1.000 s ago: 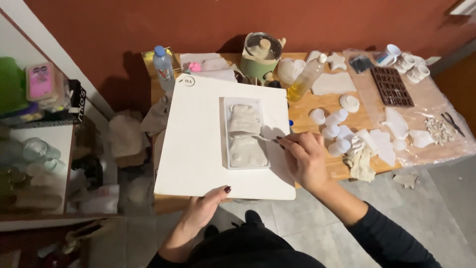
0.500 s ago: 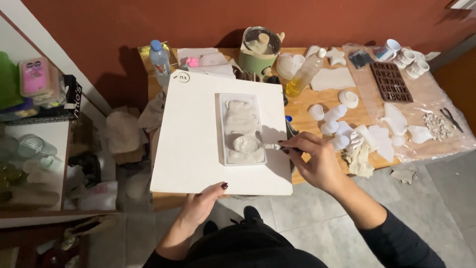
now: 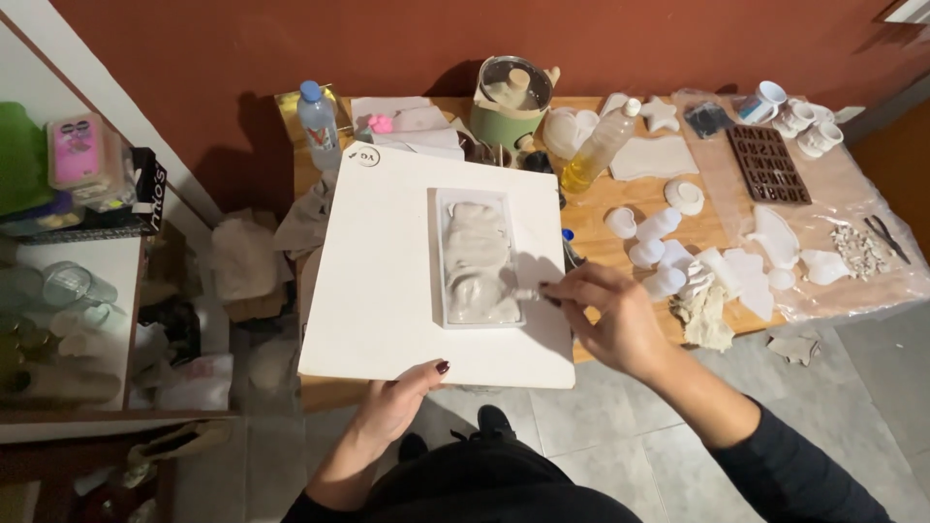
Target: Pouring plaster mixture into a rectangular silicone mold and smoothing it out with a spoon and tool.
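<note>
Right hand (image 3: 620, 324) pinching a thin tool (image 3: 531, 292), tip at the lower right edge of the rectangular mould (image 3: 476, 258). Left hand (image 3: 399, 399) gripping the near edge of the white board (image 3: 387, 281) under the mould. Mould already filled with grey paste, surface uneven; smoothing apparently left. Cast white pieces (image 3: 668, 254) nearby on the table (image 3: 601, 208).

boards 1 (image 3: 387, 281) | moulds 1 (image 3: 475, 258) | bottles 2 (image 3: 318, 124) | cookers 1 (image 3: 511, 102)

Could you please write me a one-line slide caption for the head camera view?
Right hand works a small tool in a grey-filled white tray while the left hand steadies the white board.
</note>
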